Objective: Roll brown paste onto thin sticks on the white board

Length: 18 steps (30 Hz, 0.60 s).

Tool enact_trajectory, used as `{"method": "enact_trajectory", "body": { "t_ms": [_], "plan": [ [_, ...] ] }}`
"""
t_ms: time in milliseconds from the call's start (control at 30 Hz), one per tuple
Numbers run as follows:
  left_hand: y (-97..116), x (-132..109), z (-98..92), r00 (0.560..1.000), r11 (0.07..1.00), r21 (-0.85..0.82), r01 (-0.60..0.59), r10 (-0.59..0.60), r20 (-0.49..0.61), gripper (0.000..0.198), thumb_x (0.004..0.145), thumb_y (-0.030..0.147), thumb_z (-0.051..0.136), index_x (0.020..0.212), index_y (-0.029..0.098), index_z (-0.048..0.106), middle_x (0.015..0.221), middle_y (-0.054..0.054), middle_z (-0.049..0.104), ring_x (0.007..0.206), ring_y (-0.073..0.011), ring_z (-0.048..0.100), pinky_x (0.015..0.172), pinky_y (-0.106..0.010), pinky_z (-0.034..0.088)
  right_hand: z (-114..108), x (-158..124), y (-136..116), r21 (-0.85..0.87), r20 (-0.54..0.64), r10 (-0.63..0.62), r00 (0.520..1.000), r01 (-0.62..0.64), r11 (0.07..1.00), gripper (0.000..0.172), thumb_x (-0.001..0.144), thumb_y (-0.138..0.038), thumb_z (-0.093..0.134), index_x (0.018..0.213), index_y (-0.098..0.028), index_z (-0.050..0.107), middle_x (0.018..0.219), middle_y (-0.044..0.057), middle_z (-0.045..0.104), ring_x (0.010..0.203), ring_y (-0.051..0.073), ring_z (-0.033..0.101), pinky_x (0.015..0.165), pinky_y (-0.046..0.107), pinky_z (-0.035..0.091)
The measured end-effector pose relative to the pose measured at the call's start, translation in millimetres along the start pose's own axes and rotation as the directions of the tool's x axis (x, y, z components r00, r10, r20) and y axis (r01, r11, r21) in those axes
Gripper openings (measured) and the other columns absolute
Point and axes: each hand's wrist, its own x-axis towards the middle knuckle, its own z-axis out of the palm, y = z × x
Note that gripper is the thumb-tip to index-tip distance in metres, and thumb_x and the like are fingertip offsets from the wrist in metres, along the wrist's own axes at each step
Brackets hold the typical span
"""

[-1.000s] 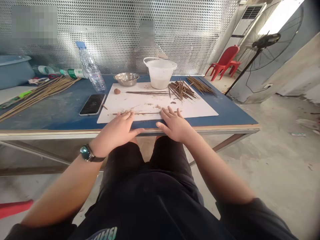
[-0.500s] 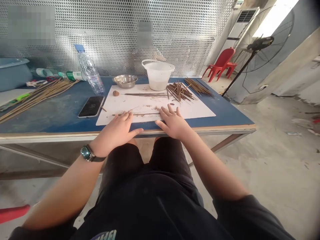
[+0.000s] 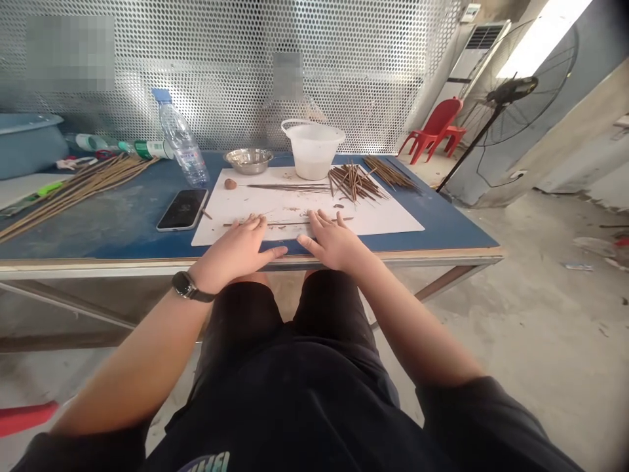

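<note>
A thin brown stick (image 3: 287, 223) lies crosswise on a white board (image 3: 393, 219) near the table's front edge. My left hand (image 3: 238, 248) rests palm down over its left part, fingers stretched out. Over its right part my right hand (image 3: 337, 244) lies flat, fingers spread. Both hands touch the stick without wrapping round it; their palms hide parts of it. Brown crumbs lie around it. Farther back on the board are several finished-looking thin sticks (image 3: 287, 188), a small brown lump (image 3: 230, 184) and a heap of short brown sticks (image 3: 358, 183).
Behind stand a white bucket (image 3: 317, 147) and a metal bowl (image 3: 248, 160). To the left are a phone (image 3: 181, 210), a water bottle (image 3: 181, 144), long bamboo-like sticks (image 3: 83, 187) and a blue tub (image 3: 27, 147). Another bundle of sticks (image 3: 390, 173) lies at the right.
My hands have come slightly closer together, the left shifting right and the right shifting left along the stick. Both stay flat, and the view has shifted a little.
</note>
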Motion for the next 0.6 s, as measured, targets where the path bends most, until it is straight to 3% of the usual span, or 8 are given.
{"method": "enact_trajectory", "body": {
  "t_ms": [267,500,600],
  "plan": [
    [7,-35,7.6,0.999,0.999,-0.016,-0.030,0.030,-0.012,0.107,0.106,0.080,0.050,0.175,-0.001,0.037,0.182,-0.029,0.033,0.170,-0.0452,0.032,0.139,-0.057,0.029,1,-40,3,0.001,-0.020,-0.046,0.999,0.046,0.999,0.124,0.103,-0.088,-0.002,0.176,0.008,0.027,0.181,0.031,0.033,0.174,0.044,0.024,0.139,0.070,0.016],
    [11,-11,-8.0,0.997,0.999,0.004,0.048,-0.048,0.058,0.104,0.109,0.069,0.052,0.173,-0.010,0.031,0.180,-0.034,0.032,0.171,-0.0449,0.032,0.138,-0.057,0.029,-5,-12,8,-0.006,0.013,0.007,1.000,-0.007,1.000,0.109,0.110,-0.081,0.010,0.178,0.003,0.024,0.182,0.029,0.031,0.174,0.043,0.024,0.139,0.070,0.011],
    [7,-15,-5.7,0.998,0.999,-0.026,0.041,-0.040,0.038,0.104,0.109,0.071,0.050,0.175,-0.007,0.031,0.181,-0.032,0.030,0.171,-0.0438,0.030,0.138,-0.056,0.030,-3,-16,12,-0.006,-0.002,-0.017,1.000,0.017,1.000,0.112,0.109,-0.082,0.009,0.178,0.004,0.024,0.182,0.030,0.030,0.174,0.043,0.024,0.139,0.070,0.015]
  ]
}}
